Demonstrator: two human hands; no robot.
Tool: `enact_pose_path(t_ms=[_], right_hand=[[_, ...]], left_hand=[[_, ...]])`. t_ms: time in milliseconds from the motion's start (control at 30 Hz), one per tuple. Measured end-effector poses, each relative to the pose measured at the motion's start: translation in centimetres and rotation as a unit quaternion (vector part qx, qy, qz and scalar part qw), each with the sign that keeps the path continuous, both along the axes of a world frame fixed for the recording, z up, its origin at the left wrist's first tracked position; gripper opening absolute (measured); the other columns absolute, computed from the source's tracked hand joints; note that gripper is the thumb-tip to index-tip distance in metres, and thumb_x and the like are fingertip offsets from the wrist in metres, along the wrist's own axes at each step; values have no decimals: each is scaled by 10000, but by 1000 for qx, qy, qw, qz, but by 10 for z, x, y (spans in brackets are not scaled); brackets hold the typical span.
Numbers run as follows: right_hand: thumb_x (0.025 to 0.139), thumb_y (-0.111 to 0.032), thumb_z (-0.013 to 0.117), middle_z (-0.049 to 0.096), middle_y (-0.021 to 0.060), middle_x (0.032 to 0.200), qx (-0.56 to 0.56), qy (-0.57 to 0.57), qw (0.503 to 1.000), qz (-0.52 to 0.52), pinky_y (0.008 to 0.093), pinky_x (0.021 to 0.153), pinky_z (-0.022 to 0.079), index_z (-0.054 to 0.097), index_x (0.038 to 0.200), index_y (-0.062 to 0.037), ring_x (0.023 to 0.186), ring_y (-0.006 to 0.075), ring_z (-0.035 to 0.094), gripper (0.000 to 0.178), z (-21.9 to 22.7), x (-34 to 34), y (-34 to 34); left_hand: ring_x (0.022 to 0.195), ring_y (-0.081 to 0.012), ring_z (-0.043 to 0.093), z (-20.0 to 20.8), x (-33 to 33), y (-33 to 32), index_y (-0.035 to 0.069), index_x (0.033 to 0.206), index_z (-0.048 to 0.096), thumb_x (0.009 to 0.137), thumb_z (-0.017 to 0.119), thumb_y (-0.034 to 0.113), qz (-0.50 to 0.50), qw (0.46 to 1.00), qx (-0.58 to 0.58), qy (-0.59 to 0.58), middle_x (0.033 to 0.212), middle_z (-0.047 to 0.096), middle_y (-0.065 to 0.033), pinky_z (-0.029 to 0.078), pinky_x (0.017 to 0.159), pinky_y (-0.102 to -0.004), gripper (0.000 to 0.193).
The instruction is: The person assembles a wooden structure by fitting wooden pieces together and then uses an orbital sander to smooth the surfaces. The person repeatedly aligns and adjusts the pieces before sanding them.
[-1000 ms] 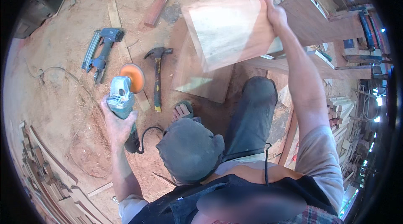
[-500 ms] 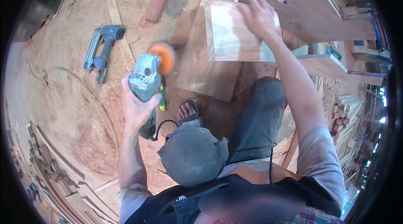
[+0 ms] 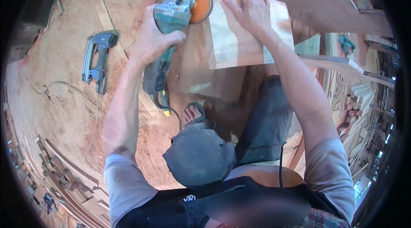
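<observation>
My left hand is wrapped round the body of a teal angle grinder, raised in front of me. Its orange sanding disc stands upright beside the top left corner of a pale wooden panel. Whether disc and wood touch, I cannot tell. On the panel's far edge rests my right hand, fingers bent over that edge and gripping it. A dark cord hangs from the grinder's rear end.
A nail gun lies on the dusty floor at left. Brown boards stand at the far right. Beneath the panel lies a wide plank. Wood offcuts are piled at the lower left, small blocks at right.
My left hand has carried the grinder up and to the right, bringing its disc beside the panel. My right hand has shifted slightly left and hooked its fingers over the panel's far edge.
</observation>
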State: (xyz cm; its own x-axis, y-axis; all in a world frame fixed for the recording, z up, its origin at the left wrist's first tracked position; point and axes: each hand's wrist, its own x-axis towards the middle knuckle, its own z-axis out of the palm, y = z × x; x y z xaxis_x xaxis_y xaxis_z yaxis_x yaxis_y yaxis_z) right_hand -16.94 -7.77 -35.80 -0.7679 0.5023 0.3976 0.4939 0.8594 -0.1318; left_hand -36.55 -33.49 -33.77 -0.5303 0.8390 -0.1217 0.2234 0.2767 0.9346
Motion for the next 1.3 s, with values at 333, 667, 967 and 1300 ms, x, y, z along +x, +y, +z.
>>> enact_pose_path(t_ms=[333,667,967,1300], right_hand=[[994,-612,656,686,112,1244,-20,2,1000,-2,468,1169,324,790,1233,-150,1269,274,608,537,-3,0,4],[1029,-604,601,699,96,1189,-19,-18,999,-46,508,1170,323,756,1264,-185,1238,313,615,505,-1,0,-3],[1016,-649,577,711,87,1133,-27,-29,998,-43,494,1130,302,807,1208,-270,1198,285,609,483,-1,-3,3],[996,-673,608,731,83,1102,-7,-18,999,-40,497,1112,342,817,1187,-257,1176,277,641,504,5,-4,-1]], left_hand=[[1251,-316,635,12,43,-53,0,1495,365,715,840,227,-31,998,-54,1,1334,617,-215,504,1101,-432,940],[1331,-379,609,18,78,-77,31,1527,354,693,908,266,-40,996,-71,28,1405,587,-262,490,1146,-487,1029],[1202,-232,612,8,2,-5,44,1525,351,731,899,200,-50,999,-15,0,1318,600,-131,499,1075,-407,978],[1277,-299,606,16,51,-70,16,1527,322,699,877,206,-68,995,-72,-17,1355,586,-206,470,1141,-435,1015]])
